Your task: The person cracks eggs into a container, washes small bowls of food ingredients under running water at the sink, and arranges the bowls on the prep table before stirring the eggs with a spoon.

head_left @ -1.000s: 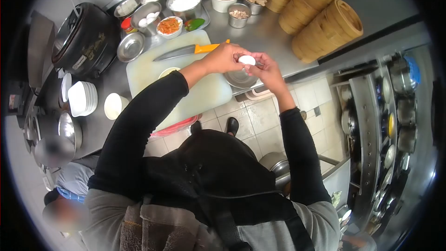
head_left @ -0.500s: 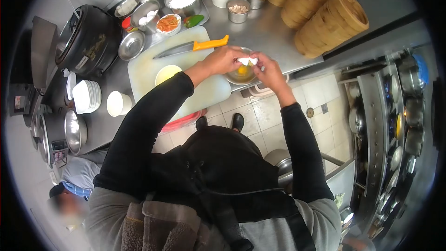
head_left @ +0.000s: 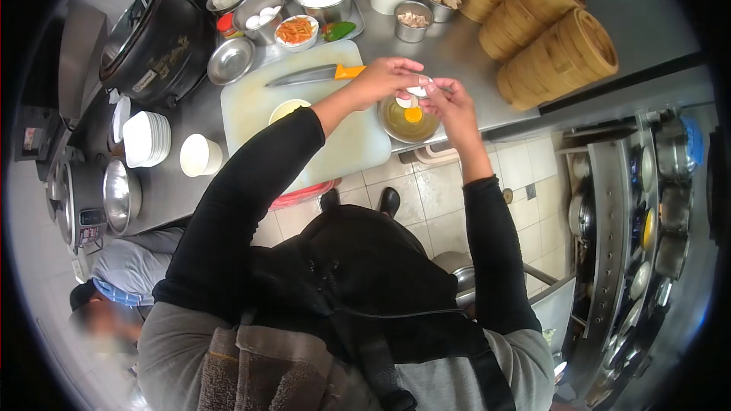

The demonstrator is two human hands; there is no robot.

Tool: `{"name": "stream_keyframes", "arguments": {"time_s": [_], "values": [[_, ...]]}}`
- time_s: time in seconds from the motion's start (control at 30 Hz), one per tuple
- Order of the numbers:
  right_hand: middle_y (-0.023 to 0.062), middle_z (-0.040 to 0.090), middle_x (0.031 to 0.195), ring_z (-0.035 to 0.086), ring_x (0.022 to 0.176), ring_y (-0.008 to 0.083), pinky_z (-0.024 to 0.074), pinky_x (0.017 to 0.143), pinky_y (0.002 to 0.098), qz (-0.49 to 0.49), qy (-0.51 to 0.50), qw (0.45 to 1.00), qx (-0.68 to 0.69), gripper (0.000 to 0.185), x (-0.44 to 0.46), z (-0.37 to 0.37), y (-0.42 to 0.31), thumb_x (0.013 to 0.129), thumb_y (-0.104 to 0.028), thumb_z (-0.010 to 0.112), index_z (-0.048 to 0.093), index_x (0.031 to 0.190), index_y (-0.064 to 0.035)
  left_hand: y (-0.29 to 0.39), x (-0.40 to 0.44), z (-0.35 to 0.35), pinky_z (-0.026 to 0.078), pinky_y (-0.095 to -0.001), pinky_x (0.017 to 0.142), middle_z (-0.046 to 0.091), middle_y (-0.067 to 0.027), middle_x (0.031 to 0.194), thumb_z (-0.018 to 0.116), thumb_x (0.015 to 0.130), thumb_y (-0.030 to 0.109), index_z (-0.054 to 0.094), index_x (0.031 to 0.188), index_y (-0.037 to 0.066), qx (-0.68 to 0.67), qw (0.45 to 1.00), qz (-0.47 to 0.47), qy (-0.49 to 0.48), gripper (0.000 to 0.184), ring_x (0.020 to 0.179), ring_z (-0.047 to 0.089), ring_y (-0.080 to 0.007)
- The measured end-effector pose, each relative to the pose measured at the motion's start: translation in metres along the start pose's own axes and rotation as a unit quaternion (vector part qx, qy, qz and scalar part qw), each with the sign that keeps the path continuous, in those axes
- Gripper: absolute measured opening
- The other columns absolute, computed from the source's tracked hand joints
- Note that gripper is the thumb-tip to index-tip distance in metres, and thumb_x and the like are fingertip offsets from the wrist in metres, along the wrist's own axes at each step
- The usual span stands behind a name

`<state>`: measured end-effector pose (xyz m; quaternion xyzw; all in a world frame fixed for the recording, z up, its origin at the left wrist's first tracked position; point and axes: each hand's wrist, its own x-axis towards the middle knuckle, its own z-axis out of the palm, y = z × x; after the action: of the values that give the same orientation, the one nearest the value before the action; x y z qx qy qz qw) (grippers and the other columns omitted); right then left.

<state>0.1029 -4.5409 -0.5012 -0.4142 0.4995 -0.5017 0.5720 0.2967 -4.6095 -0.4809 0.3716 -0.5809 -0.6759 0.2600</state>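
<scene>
White eggshell pieces [head_left: 405,101] are pinched between my two hands, above a metal bowl [head_left: 407,131]. Inside the bowl lies an egg yolk [head_left: 413,115] in clear egg white. My left hand [head_left: 383,81] comes from the left with its fingers closed on shell, and my right hand [head_left: 451,103] grips shell from the other side. Left of the bowl is a white cutting board [head_left: 346,144], with an orange-handled knife [head_left: 308,75] lying across its upper part. A pale yellow bowl [head_left: 288,109] on the board is partly covered by my left arm.
Metal bowls of ingredients, including one with eggs [head_left: 263,18], line the back. Bamboo steamers [head_left: 560,61] stand back right, a black cooker [head_left: 156,49] back left. White dishes [head_left: 147,139] and a white cup [head_left: 201,156] are at left. Another person [head_left: 129,270] is at lower left.
The whole egg was cracked apart over the bowl, and its yolk and white have dropped in. Both hands now hold separated shell pieces. The view has shifted slightly.
</scene>
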Motion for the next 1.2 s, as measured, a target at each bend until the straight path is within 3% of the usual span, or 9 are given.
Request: {"name": "stream_keyframes", "arguments": {"time_s": [0.17, 0.2, 0.27, 0.37, 0.53, 0.77, 0.9, 1.0, 1.2], "values": [[0.0082, 0.068, 0.100, 0.065, 0.079, 0.0163, 0.0528, 0.073, 0.0298, 0.034, 0.014, 0.989, 0.140, 0.036, 0.015, 0.006, 0.008, 0.096, -0.026, 0.067, 0.056, 0.121, -0.0020, -0.008, -0.004, -0.014, 0.056, -0.0272, 0.083, 0.068, -0.0105, 0.114, 0.074, 0.090, 0.022, 0.061, 0.124, 0.002, -0.174, 0.983, -0.055, 0.028, 0.042, 0.102, 0.066, -0.0172], [0.0098, 0.068, 0.102, 0.067, 0.085, 0.0206, 0.0530, 0.078, 0.0329, -0.014, 0.038, 0.996, -0.080, 0.036, 0.020, 0.006, 0.017, 0.093, -0.031, 0.067, 0.060, 0.115, -0.0032, -0.008, -0.006, -0.020, 0.056, -0.0280, 0.083, 0.067, -0.0112, 0.115, 0.073, 0.090, 0.020, 0.061, 0.124, 0.001, -0.239, 0.969, -0.053, 0.026, 0.040, 0.103, 0.066, -0.0185], [0.0155, 0.067, 0.108, 0.067, 0.097, 0.0326, 0.0523, 0.087, 0.0416, -0.139, 0.073, 0.880, -0.447, 0.037, 0.023, 0.009, 0.041, 0.084, -0.032, 0.071, 0.064, 0.110, -0.0060, -0.005, -0.010, -0.025, 0.057, -0.0296, 0.081, 0.067, -0.0151, 0.113, 0.068, 0.094, 0.023, 0.059, 0.123, 0.000, -0.326, 0.944, -0.038, 0.045, 0.038, 0.099, 0.067, -0.0216], [0.0167, 0.066, 0.112, 0.064, 0.103, 0.0351, 0.0515, 0.089, 0.0446, -0.222, 0.018, 0.765, -0.605, 0.037, 0.026, 0.017, 0.057, 0.081, -0.029, 0.072, 0.065, 0.110, -0.0055, 0.013, -0.019, -0.044, 0.056, -0.0300, 0.076, 0.067, -0.0179, 0.108, 0.063, 0.096, 0.031, 0.059, 0.121, -0.001, -0.444, 0.895, -0.030, -0.030, 0.042, 0.090, 0.067, -0.0221], [0.0162, 0.069, 0.104, 0.065, 0.098, 0.0360, 0.0522, 0.088, 0.0443, -0.124, 0.037, 0.857, -0.499, 0.038, 0.033, 0.020, 0.045, 0.078, -0.024, 0.074, 0.066, 0.110, -0.0063, 0.029, -0.054, -0.074, 0.055, -0.0293, 0.070, 0.066, -0.0173, 0.099, 0.063, 0.095, 0.038, 0.061, 0.109, 0.000, -0.458, 0.888, -0.022, -0.025, 0.040, 0.089, 0.066, -0.0239], [0.0169, 0.069, 0.110, 0.062, 0.107, 0.0359, 0.0495, 0.093, 0.0432, -0.218, -0.024, 0.728, -0.649, 0.045, 0.017, 0.016, 0.033, 0.073, -0.024, 0.080, 0.068, 0.113, -0.0066, 0.020, -0.090, -0.095, 0.057, -0.0277, 0.065, 0.067, -0.0117, 0.092, 0.065, 0.095, 0.036, 0.064, 0.099, 0.003, -0.400, 0.914, -0.024, 0.056, 0.033, 0.084, 0.068, -0.0215], [0.0139, 0.070, 0.104, 0.065, 0.100, 0.0322, 0.0511, 0.088, 0.0396, -0.224, 0.000, 0.772, -0.595, 0.046, 0.036, 0.004, 0.049, 0.071, -0.022, 0.081, 0.067, 0.113, -0.0065, 0.019, -0.091, -0.086, 0.057, -0.0279, 0.067, 0.067, -0.0094, 0.089, 0.066, 0.094, 0.037, 0.064, 0.098, 0.004, -0.373, 0.922, -0.060, 0.084, 0.033, 0.083, 0.068, -0.0189], [0.0072, 0.070, 0.097, 0.065, 0.082, 0.0176, 0.0518, 0.079, 0.0302, -0.072, 0.041, 0.954, -0.289, 0.040, 0.031, 0.003, 0.028, 0.075, -0.013, 0.076, 0.064, 0.111, -0.0018, 0.019, -0.085, -0.069, 0.057, -0.0313, 0.073, 0.065, -0.0085, 0.089, 0.067, 0.093, 0.040, 0.061, 0.107, 0.003, -0.278, 0.945, -0.106, 0.133, 0.040, 0.084, 0.067, -0.0204], [0.0029, 0.067, 0.094, 0.060, 0.082, 0.0118, 0.0459, 0.071, 0.0242, 0.003, 0.032, 0.995, -0.094, 0.032, 0.026, -0.013, 0.020, 0.081, -0.015, 0.074, 0.063, 0.108, -0.0028, 0.012, -0.063, -0.030, 0.058, -0.0329, 0.077, 0.065, -0.0143, 0.097, 0.056, 0.099, 0.042, 0.055, 0.115, 0.002, -0.339, 0.919, -0.167, 0.112, 0.043, 0.088, 0.068, -0.0250]]}}
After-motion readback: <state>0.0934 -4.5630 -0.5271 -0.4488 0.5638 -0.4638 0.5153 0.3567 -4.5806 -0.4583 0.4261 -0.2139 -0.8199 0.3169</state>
